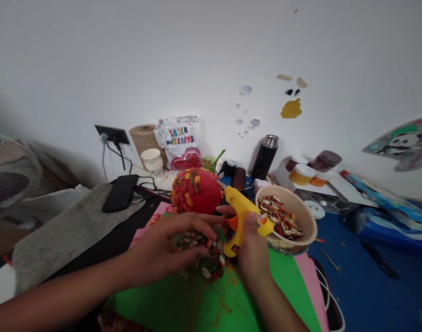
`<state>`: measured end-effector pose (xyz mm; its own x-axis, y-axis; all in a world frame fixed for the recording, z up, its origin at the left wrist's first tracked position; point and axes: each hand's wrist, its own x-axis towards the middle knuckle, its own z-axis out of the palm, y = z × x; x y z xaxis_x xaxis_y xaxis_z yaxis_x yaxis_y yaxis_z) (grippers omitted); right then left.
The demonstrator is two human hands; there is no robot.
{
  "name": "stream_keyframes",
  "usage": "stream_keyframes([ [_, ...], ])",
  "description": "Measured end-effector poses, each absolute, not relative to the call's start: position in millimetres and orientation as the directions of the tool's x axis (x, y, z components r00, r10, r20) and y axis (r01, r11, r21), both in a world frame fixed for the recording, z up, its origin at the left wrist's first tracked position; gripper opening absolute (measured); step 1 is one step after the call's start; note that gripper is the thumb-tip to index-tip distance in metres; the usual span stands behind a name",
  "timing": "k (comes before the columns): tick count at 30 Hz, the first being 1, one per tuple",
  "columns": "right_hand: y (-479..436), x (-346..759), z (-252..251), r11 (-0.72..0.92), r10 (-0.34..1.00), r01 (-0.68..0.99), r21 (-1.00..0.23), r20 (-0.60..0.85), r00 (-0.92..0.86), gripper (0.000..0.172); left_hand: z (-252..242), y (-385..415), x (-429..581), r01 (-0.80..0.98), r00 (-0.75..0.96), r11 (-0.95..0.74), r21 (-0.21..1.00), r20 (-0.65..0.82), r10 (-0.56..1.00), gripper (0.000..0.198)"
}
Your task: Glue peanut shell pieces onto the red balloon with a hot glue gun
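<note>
My right hand [255, 253] grips a yellow glue gun [239, 203], its nozzle pointing up and left toward a round red balloon-like ball [207, 192]. Clusters of red, orange and yellow pieces cover the ball's left side and top. My left hand [169, 246] is over a loose pile of painted shell pieces [207, 272], with a small reddish shell piece [210, 243] at its thumb and fingertips. The pile lies on a green sheet [183, 304]. To the right, a pale bowl [309, 226] contains many similar red, orange and white shells.
Behind the ball stand a twine spool [142, 138], paper cups [151, 159] and a balloon bag [179, 138]. A black flask [265, 157] and paint jars [301, 174] are at the back right. A phone [119, 193] rests on grey felt [69, 230] at left.
</note>
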<state>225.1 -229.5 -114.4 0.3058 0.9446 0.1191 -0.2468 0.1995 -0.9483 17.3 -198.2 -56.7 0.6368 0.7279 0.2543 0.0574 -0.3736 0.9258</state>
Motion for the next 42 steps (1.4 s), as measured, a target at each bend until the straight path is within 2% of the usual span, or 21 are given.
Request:
stream_keyframes([
  [5, -230, 224, -112, 0.224, 0.94, -0.252, -0.942, 0.141, 0.31, 0.078, -56, -197, 19, 0.083, 0.645, -0.453, 0.888, 0.298, 0.703, 0.013],
  [11, -230, 225, -106, 0.224, 0.939, -0.188, -0.956, 0.161, 0.303, 0.076, -66, -203, 23, 0.095, 0.633, -0.432, 0.897, 0.281, 0.722, 0.012],
  [14, -230, 225, -103, 0.229, 0.931, -0.167, -0.959, 0.165, 0.325, 0.075, -79, -208, 25, 0.035, 0.637, -0.345, 0.938, 0.245, 0.731, 0.016],
  [19, -227, 229, -103, 0.228, 0.908, -0.123, -0.966, 0.165, 0.385, 0.081, -84, -212, 30, -0.063, 0.74, 0.002, 0.998, 0.045, 0.671, 0.019],
  [21, -225, 233, -104, 0.217, 0.891, -0.117, -0.969, 0.147, 0.43, 0.081, -78, -214, 31, -0.034, 0.8, 0.031, 0.999, 0.008, 0.6, 0.016],
  [23, -222, 238, -104, 0.188, 0.888, -0.143, -0.972, 0.106, 0.447, 0.085, -70, -213, 30, 0.002, 0.822, -0.017, 1.0, 0.008, 0.569, 0.016],
  [26, -222, 240, -104, 0.17, 0.903, -0.149, -0.974, 0.093, 0.42, 0.091, -58, -203, 25, -0.071, 0.729, -0.046, 0.996, 0.084, 0.68, 0.013],
  [29, -228, 235, -104, 0.158, 0.939, -0.131, -0.979, 0.108, 0.327, 0.089, -53, -184, 18, -0.229, 0.468, -0.06, 0.972, 0.164, 0.869, 0.023],
  [32, -238, 227, -104, 0.164, 0.932, -0.065, -0.984, 0.133, 0.337, 0.081, -55, -166, 12, -0.323, 0.26, -0.034, 0.946, 0.123, 0.958, 0.035],
  [36, -246, 221, -103, 0.16, 0.953, -0.032, -0.987, 0.146, 0.266, 0.076, -60, -155, 9, -0.354, 0.202, -0.022, 0.935, 0.1, 0.974, 0.038],
  [42, -244, 219, -104, 0.157, 0.965, -0.039, -0.987, 0.145, 0.219, 0.068, -65, -159, 14, -0.282, 0.213, -0.049, 0.958, 0.112, 0.971, 0.037],
])
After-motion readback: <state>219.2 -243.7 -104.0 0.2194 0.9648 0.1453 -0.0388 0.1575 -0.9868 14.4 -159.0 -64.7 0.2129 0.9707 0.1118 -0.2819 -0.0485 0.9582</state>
